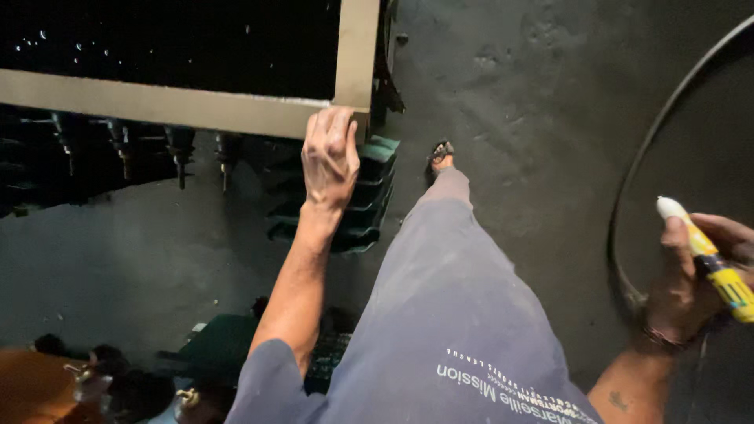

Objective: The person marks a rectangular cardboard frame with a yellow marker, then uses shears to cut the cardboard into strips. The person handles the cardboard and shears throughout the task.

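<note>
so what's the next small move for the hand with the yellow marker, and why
Probably bring the right hand across toward the metal frame. The yellow marker it grips points its white tip up and away, far from the frame, while the left hand already clasps the frame's corner above the stacked green parts. With the frame steadied, closing that gap seems the likely step.

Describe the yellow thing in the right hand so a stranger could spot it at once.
Start at the dark floor and follow the thin curved hoop to the right edge. There the right hand grips a yellow marker-like tube with a white rounded tip, the only bright object around.
</note>
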`<state>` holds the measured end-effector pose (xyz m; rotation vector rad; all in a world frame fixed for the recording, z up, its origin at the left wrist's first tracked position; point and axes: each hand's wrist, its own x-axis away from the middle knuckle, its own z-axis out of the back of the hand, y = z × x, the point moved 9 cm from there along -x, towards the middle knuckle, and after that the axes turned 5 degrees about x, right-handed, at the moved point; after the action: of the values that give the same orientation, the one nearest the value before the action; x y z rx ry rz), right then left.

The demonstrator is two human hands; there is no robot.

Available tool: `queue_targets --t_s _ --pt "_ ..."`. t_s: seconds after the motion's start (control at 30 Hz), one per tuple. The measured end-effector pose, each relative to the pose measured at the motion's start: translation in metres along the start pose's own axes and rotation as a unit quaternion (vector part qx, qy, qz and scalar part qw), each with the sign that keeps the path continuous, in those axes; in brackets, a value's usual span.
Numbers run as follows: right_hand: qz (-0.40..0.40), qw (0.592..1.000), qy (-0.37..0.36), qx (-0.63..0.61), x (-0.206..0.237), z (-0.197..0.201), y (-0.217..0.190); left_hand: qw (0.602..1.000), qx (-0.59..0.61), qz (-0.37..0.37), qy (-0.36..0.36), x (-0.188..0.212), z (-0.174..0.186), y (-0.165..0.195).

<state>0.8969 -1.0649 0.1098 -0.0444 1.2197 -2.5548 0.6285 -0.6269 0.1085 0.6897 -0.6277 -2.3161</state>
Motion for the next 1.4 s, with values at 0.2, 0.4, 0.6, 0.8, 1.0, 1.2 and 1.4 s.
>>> queue_targets --t_s 0.2,0.4,0.6,0.8,1.0,1.2,1.4 --pt "0.053 0.992 -0.077 -0.087 -0.08 -0.048 -0.034 0.991 -0.104 0.078 0.007 -0.007 -0.011 0.004" --pt "0.189 0.947 -0.214 -0.15 -0.199 -0.132 -0.064 0.969 -0.17 0.16 0.077 -0.011 -0.013 0.018" --pt "0.25 0.868 -0.367 -0.223 -0.24 -0.212 -0.155 0.953 -0.153 0.227 0.129 -0.004 -0.003 0.03" --pt "0.254 0.821 -0.452 -0.238 -0.179 -0.275 -0.204 0.91 -0.156 0.299 0.24 0.041 0.031 0.04" --pt "0.113 0.769 -0.609 -0.157 -0.051 -0.346 -0.181 0.882 -0.14 0.359 0.272 0.127 0.062 0.025" --pt "0.044 0.863 -0.481 -0.147 0.025 -0.383 -0.173 0.906 -0.097 0.326 0.251 0.189 0.104 -0.009" --pt "0.094 0.919 -0.342 -0.175 0.032 -0.368 -0.162 0.919 -0.048 0.325 0.22 0.229 0.153 -0.047"
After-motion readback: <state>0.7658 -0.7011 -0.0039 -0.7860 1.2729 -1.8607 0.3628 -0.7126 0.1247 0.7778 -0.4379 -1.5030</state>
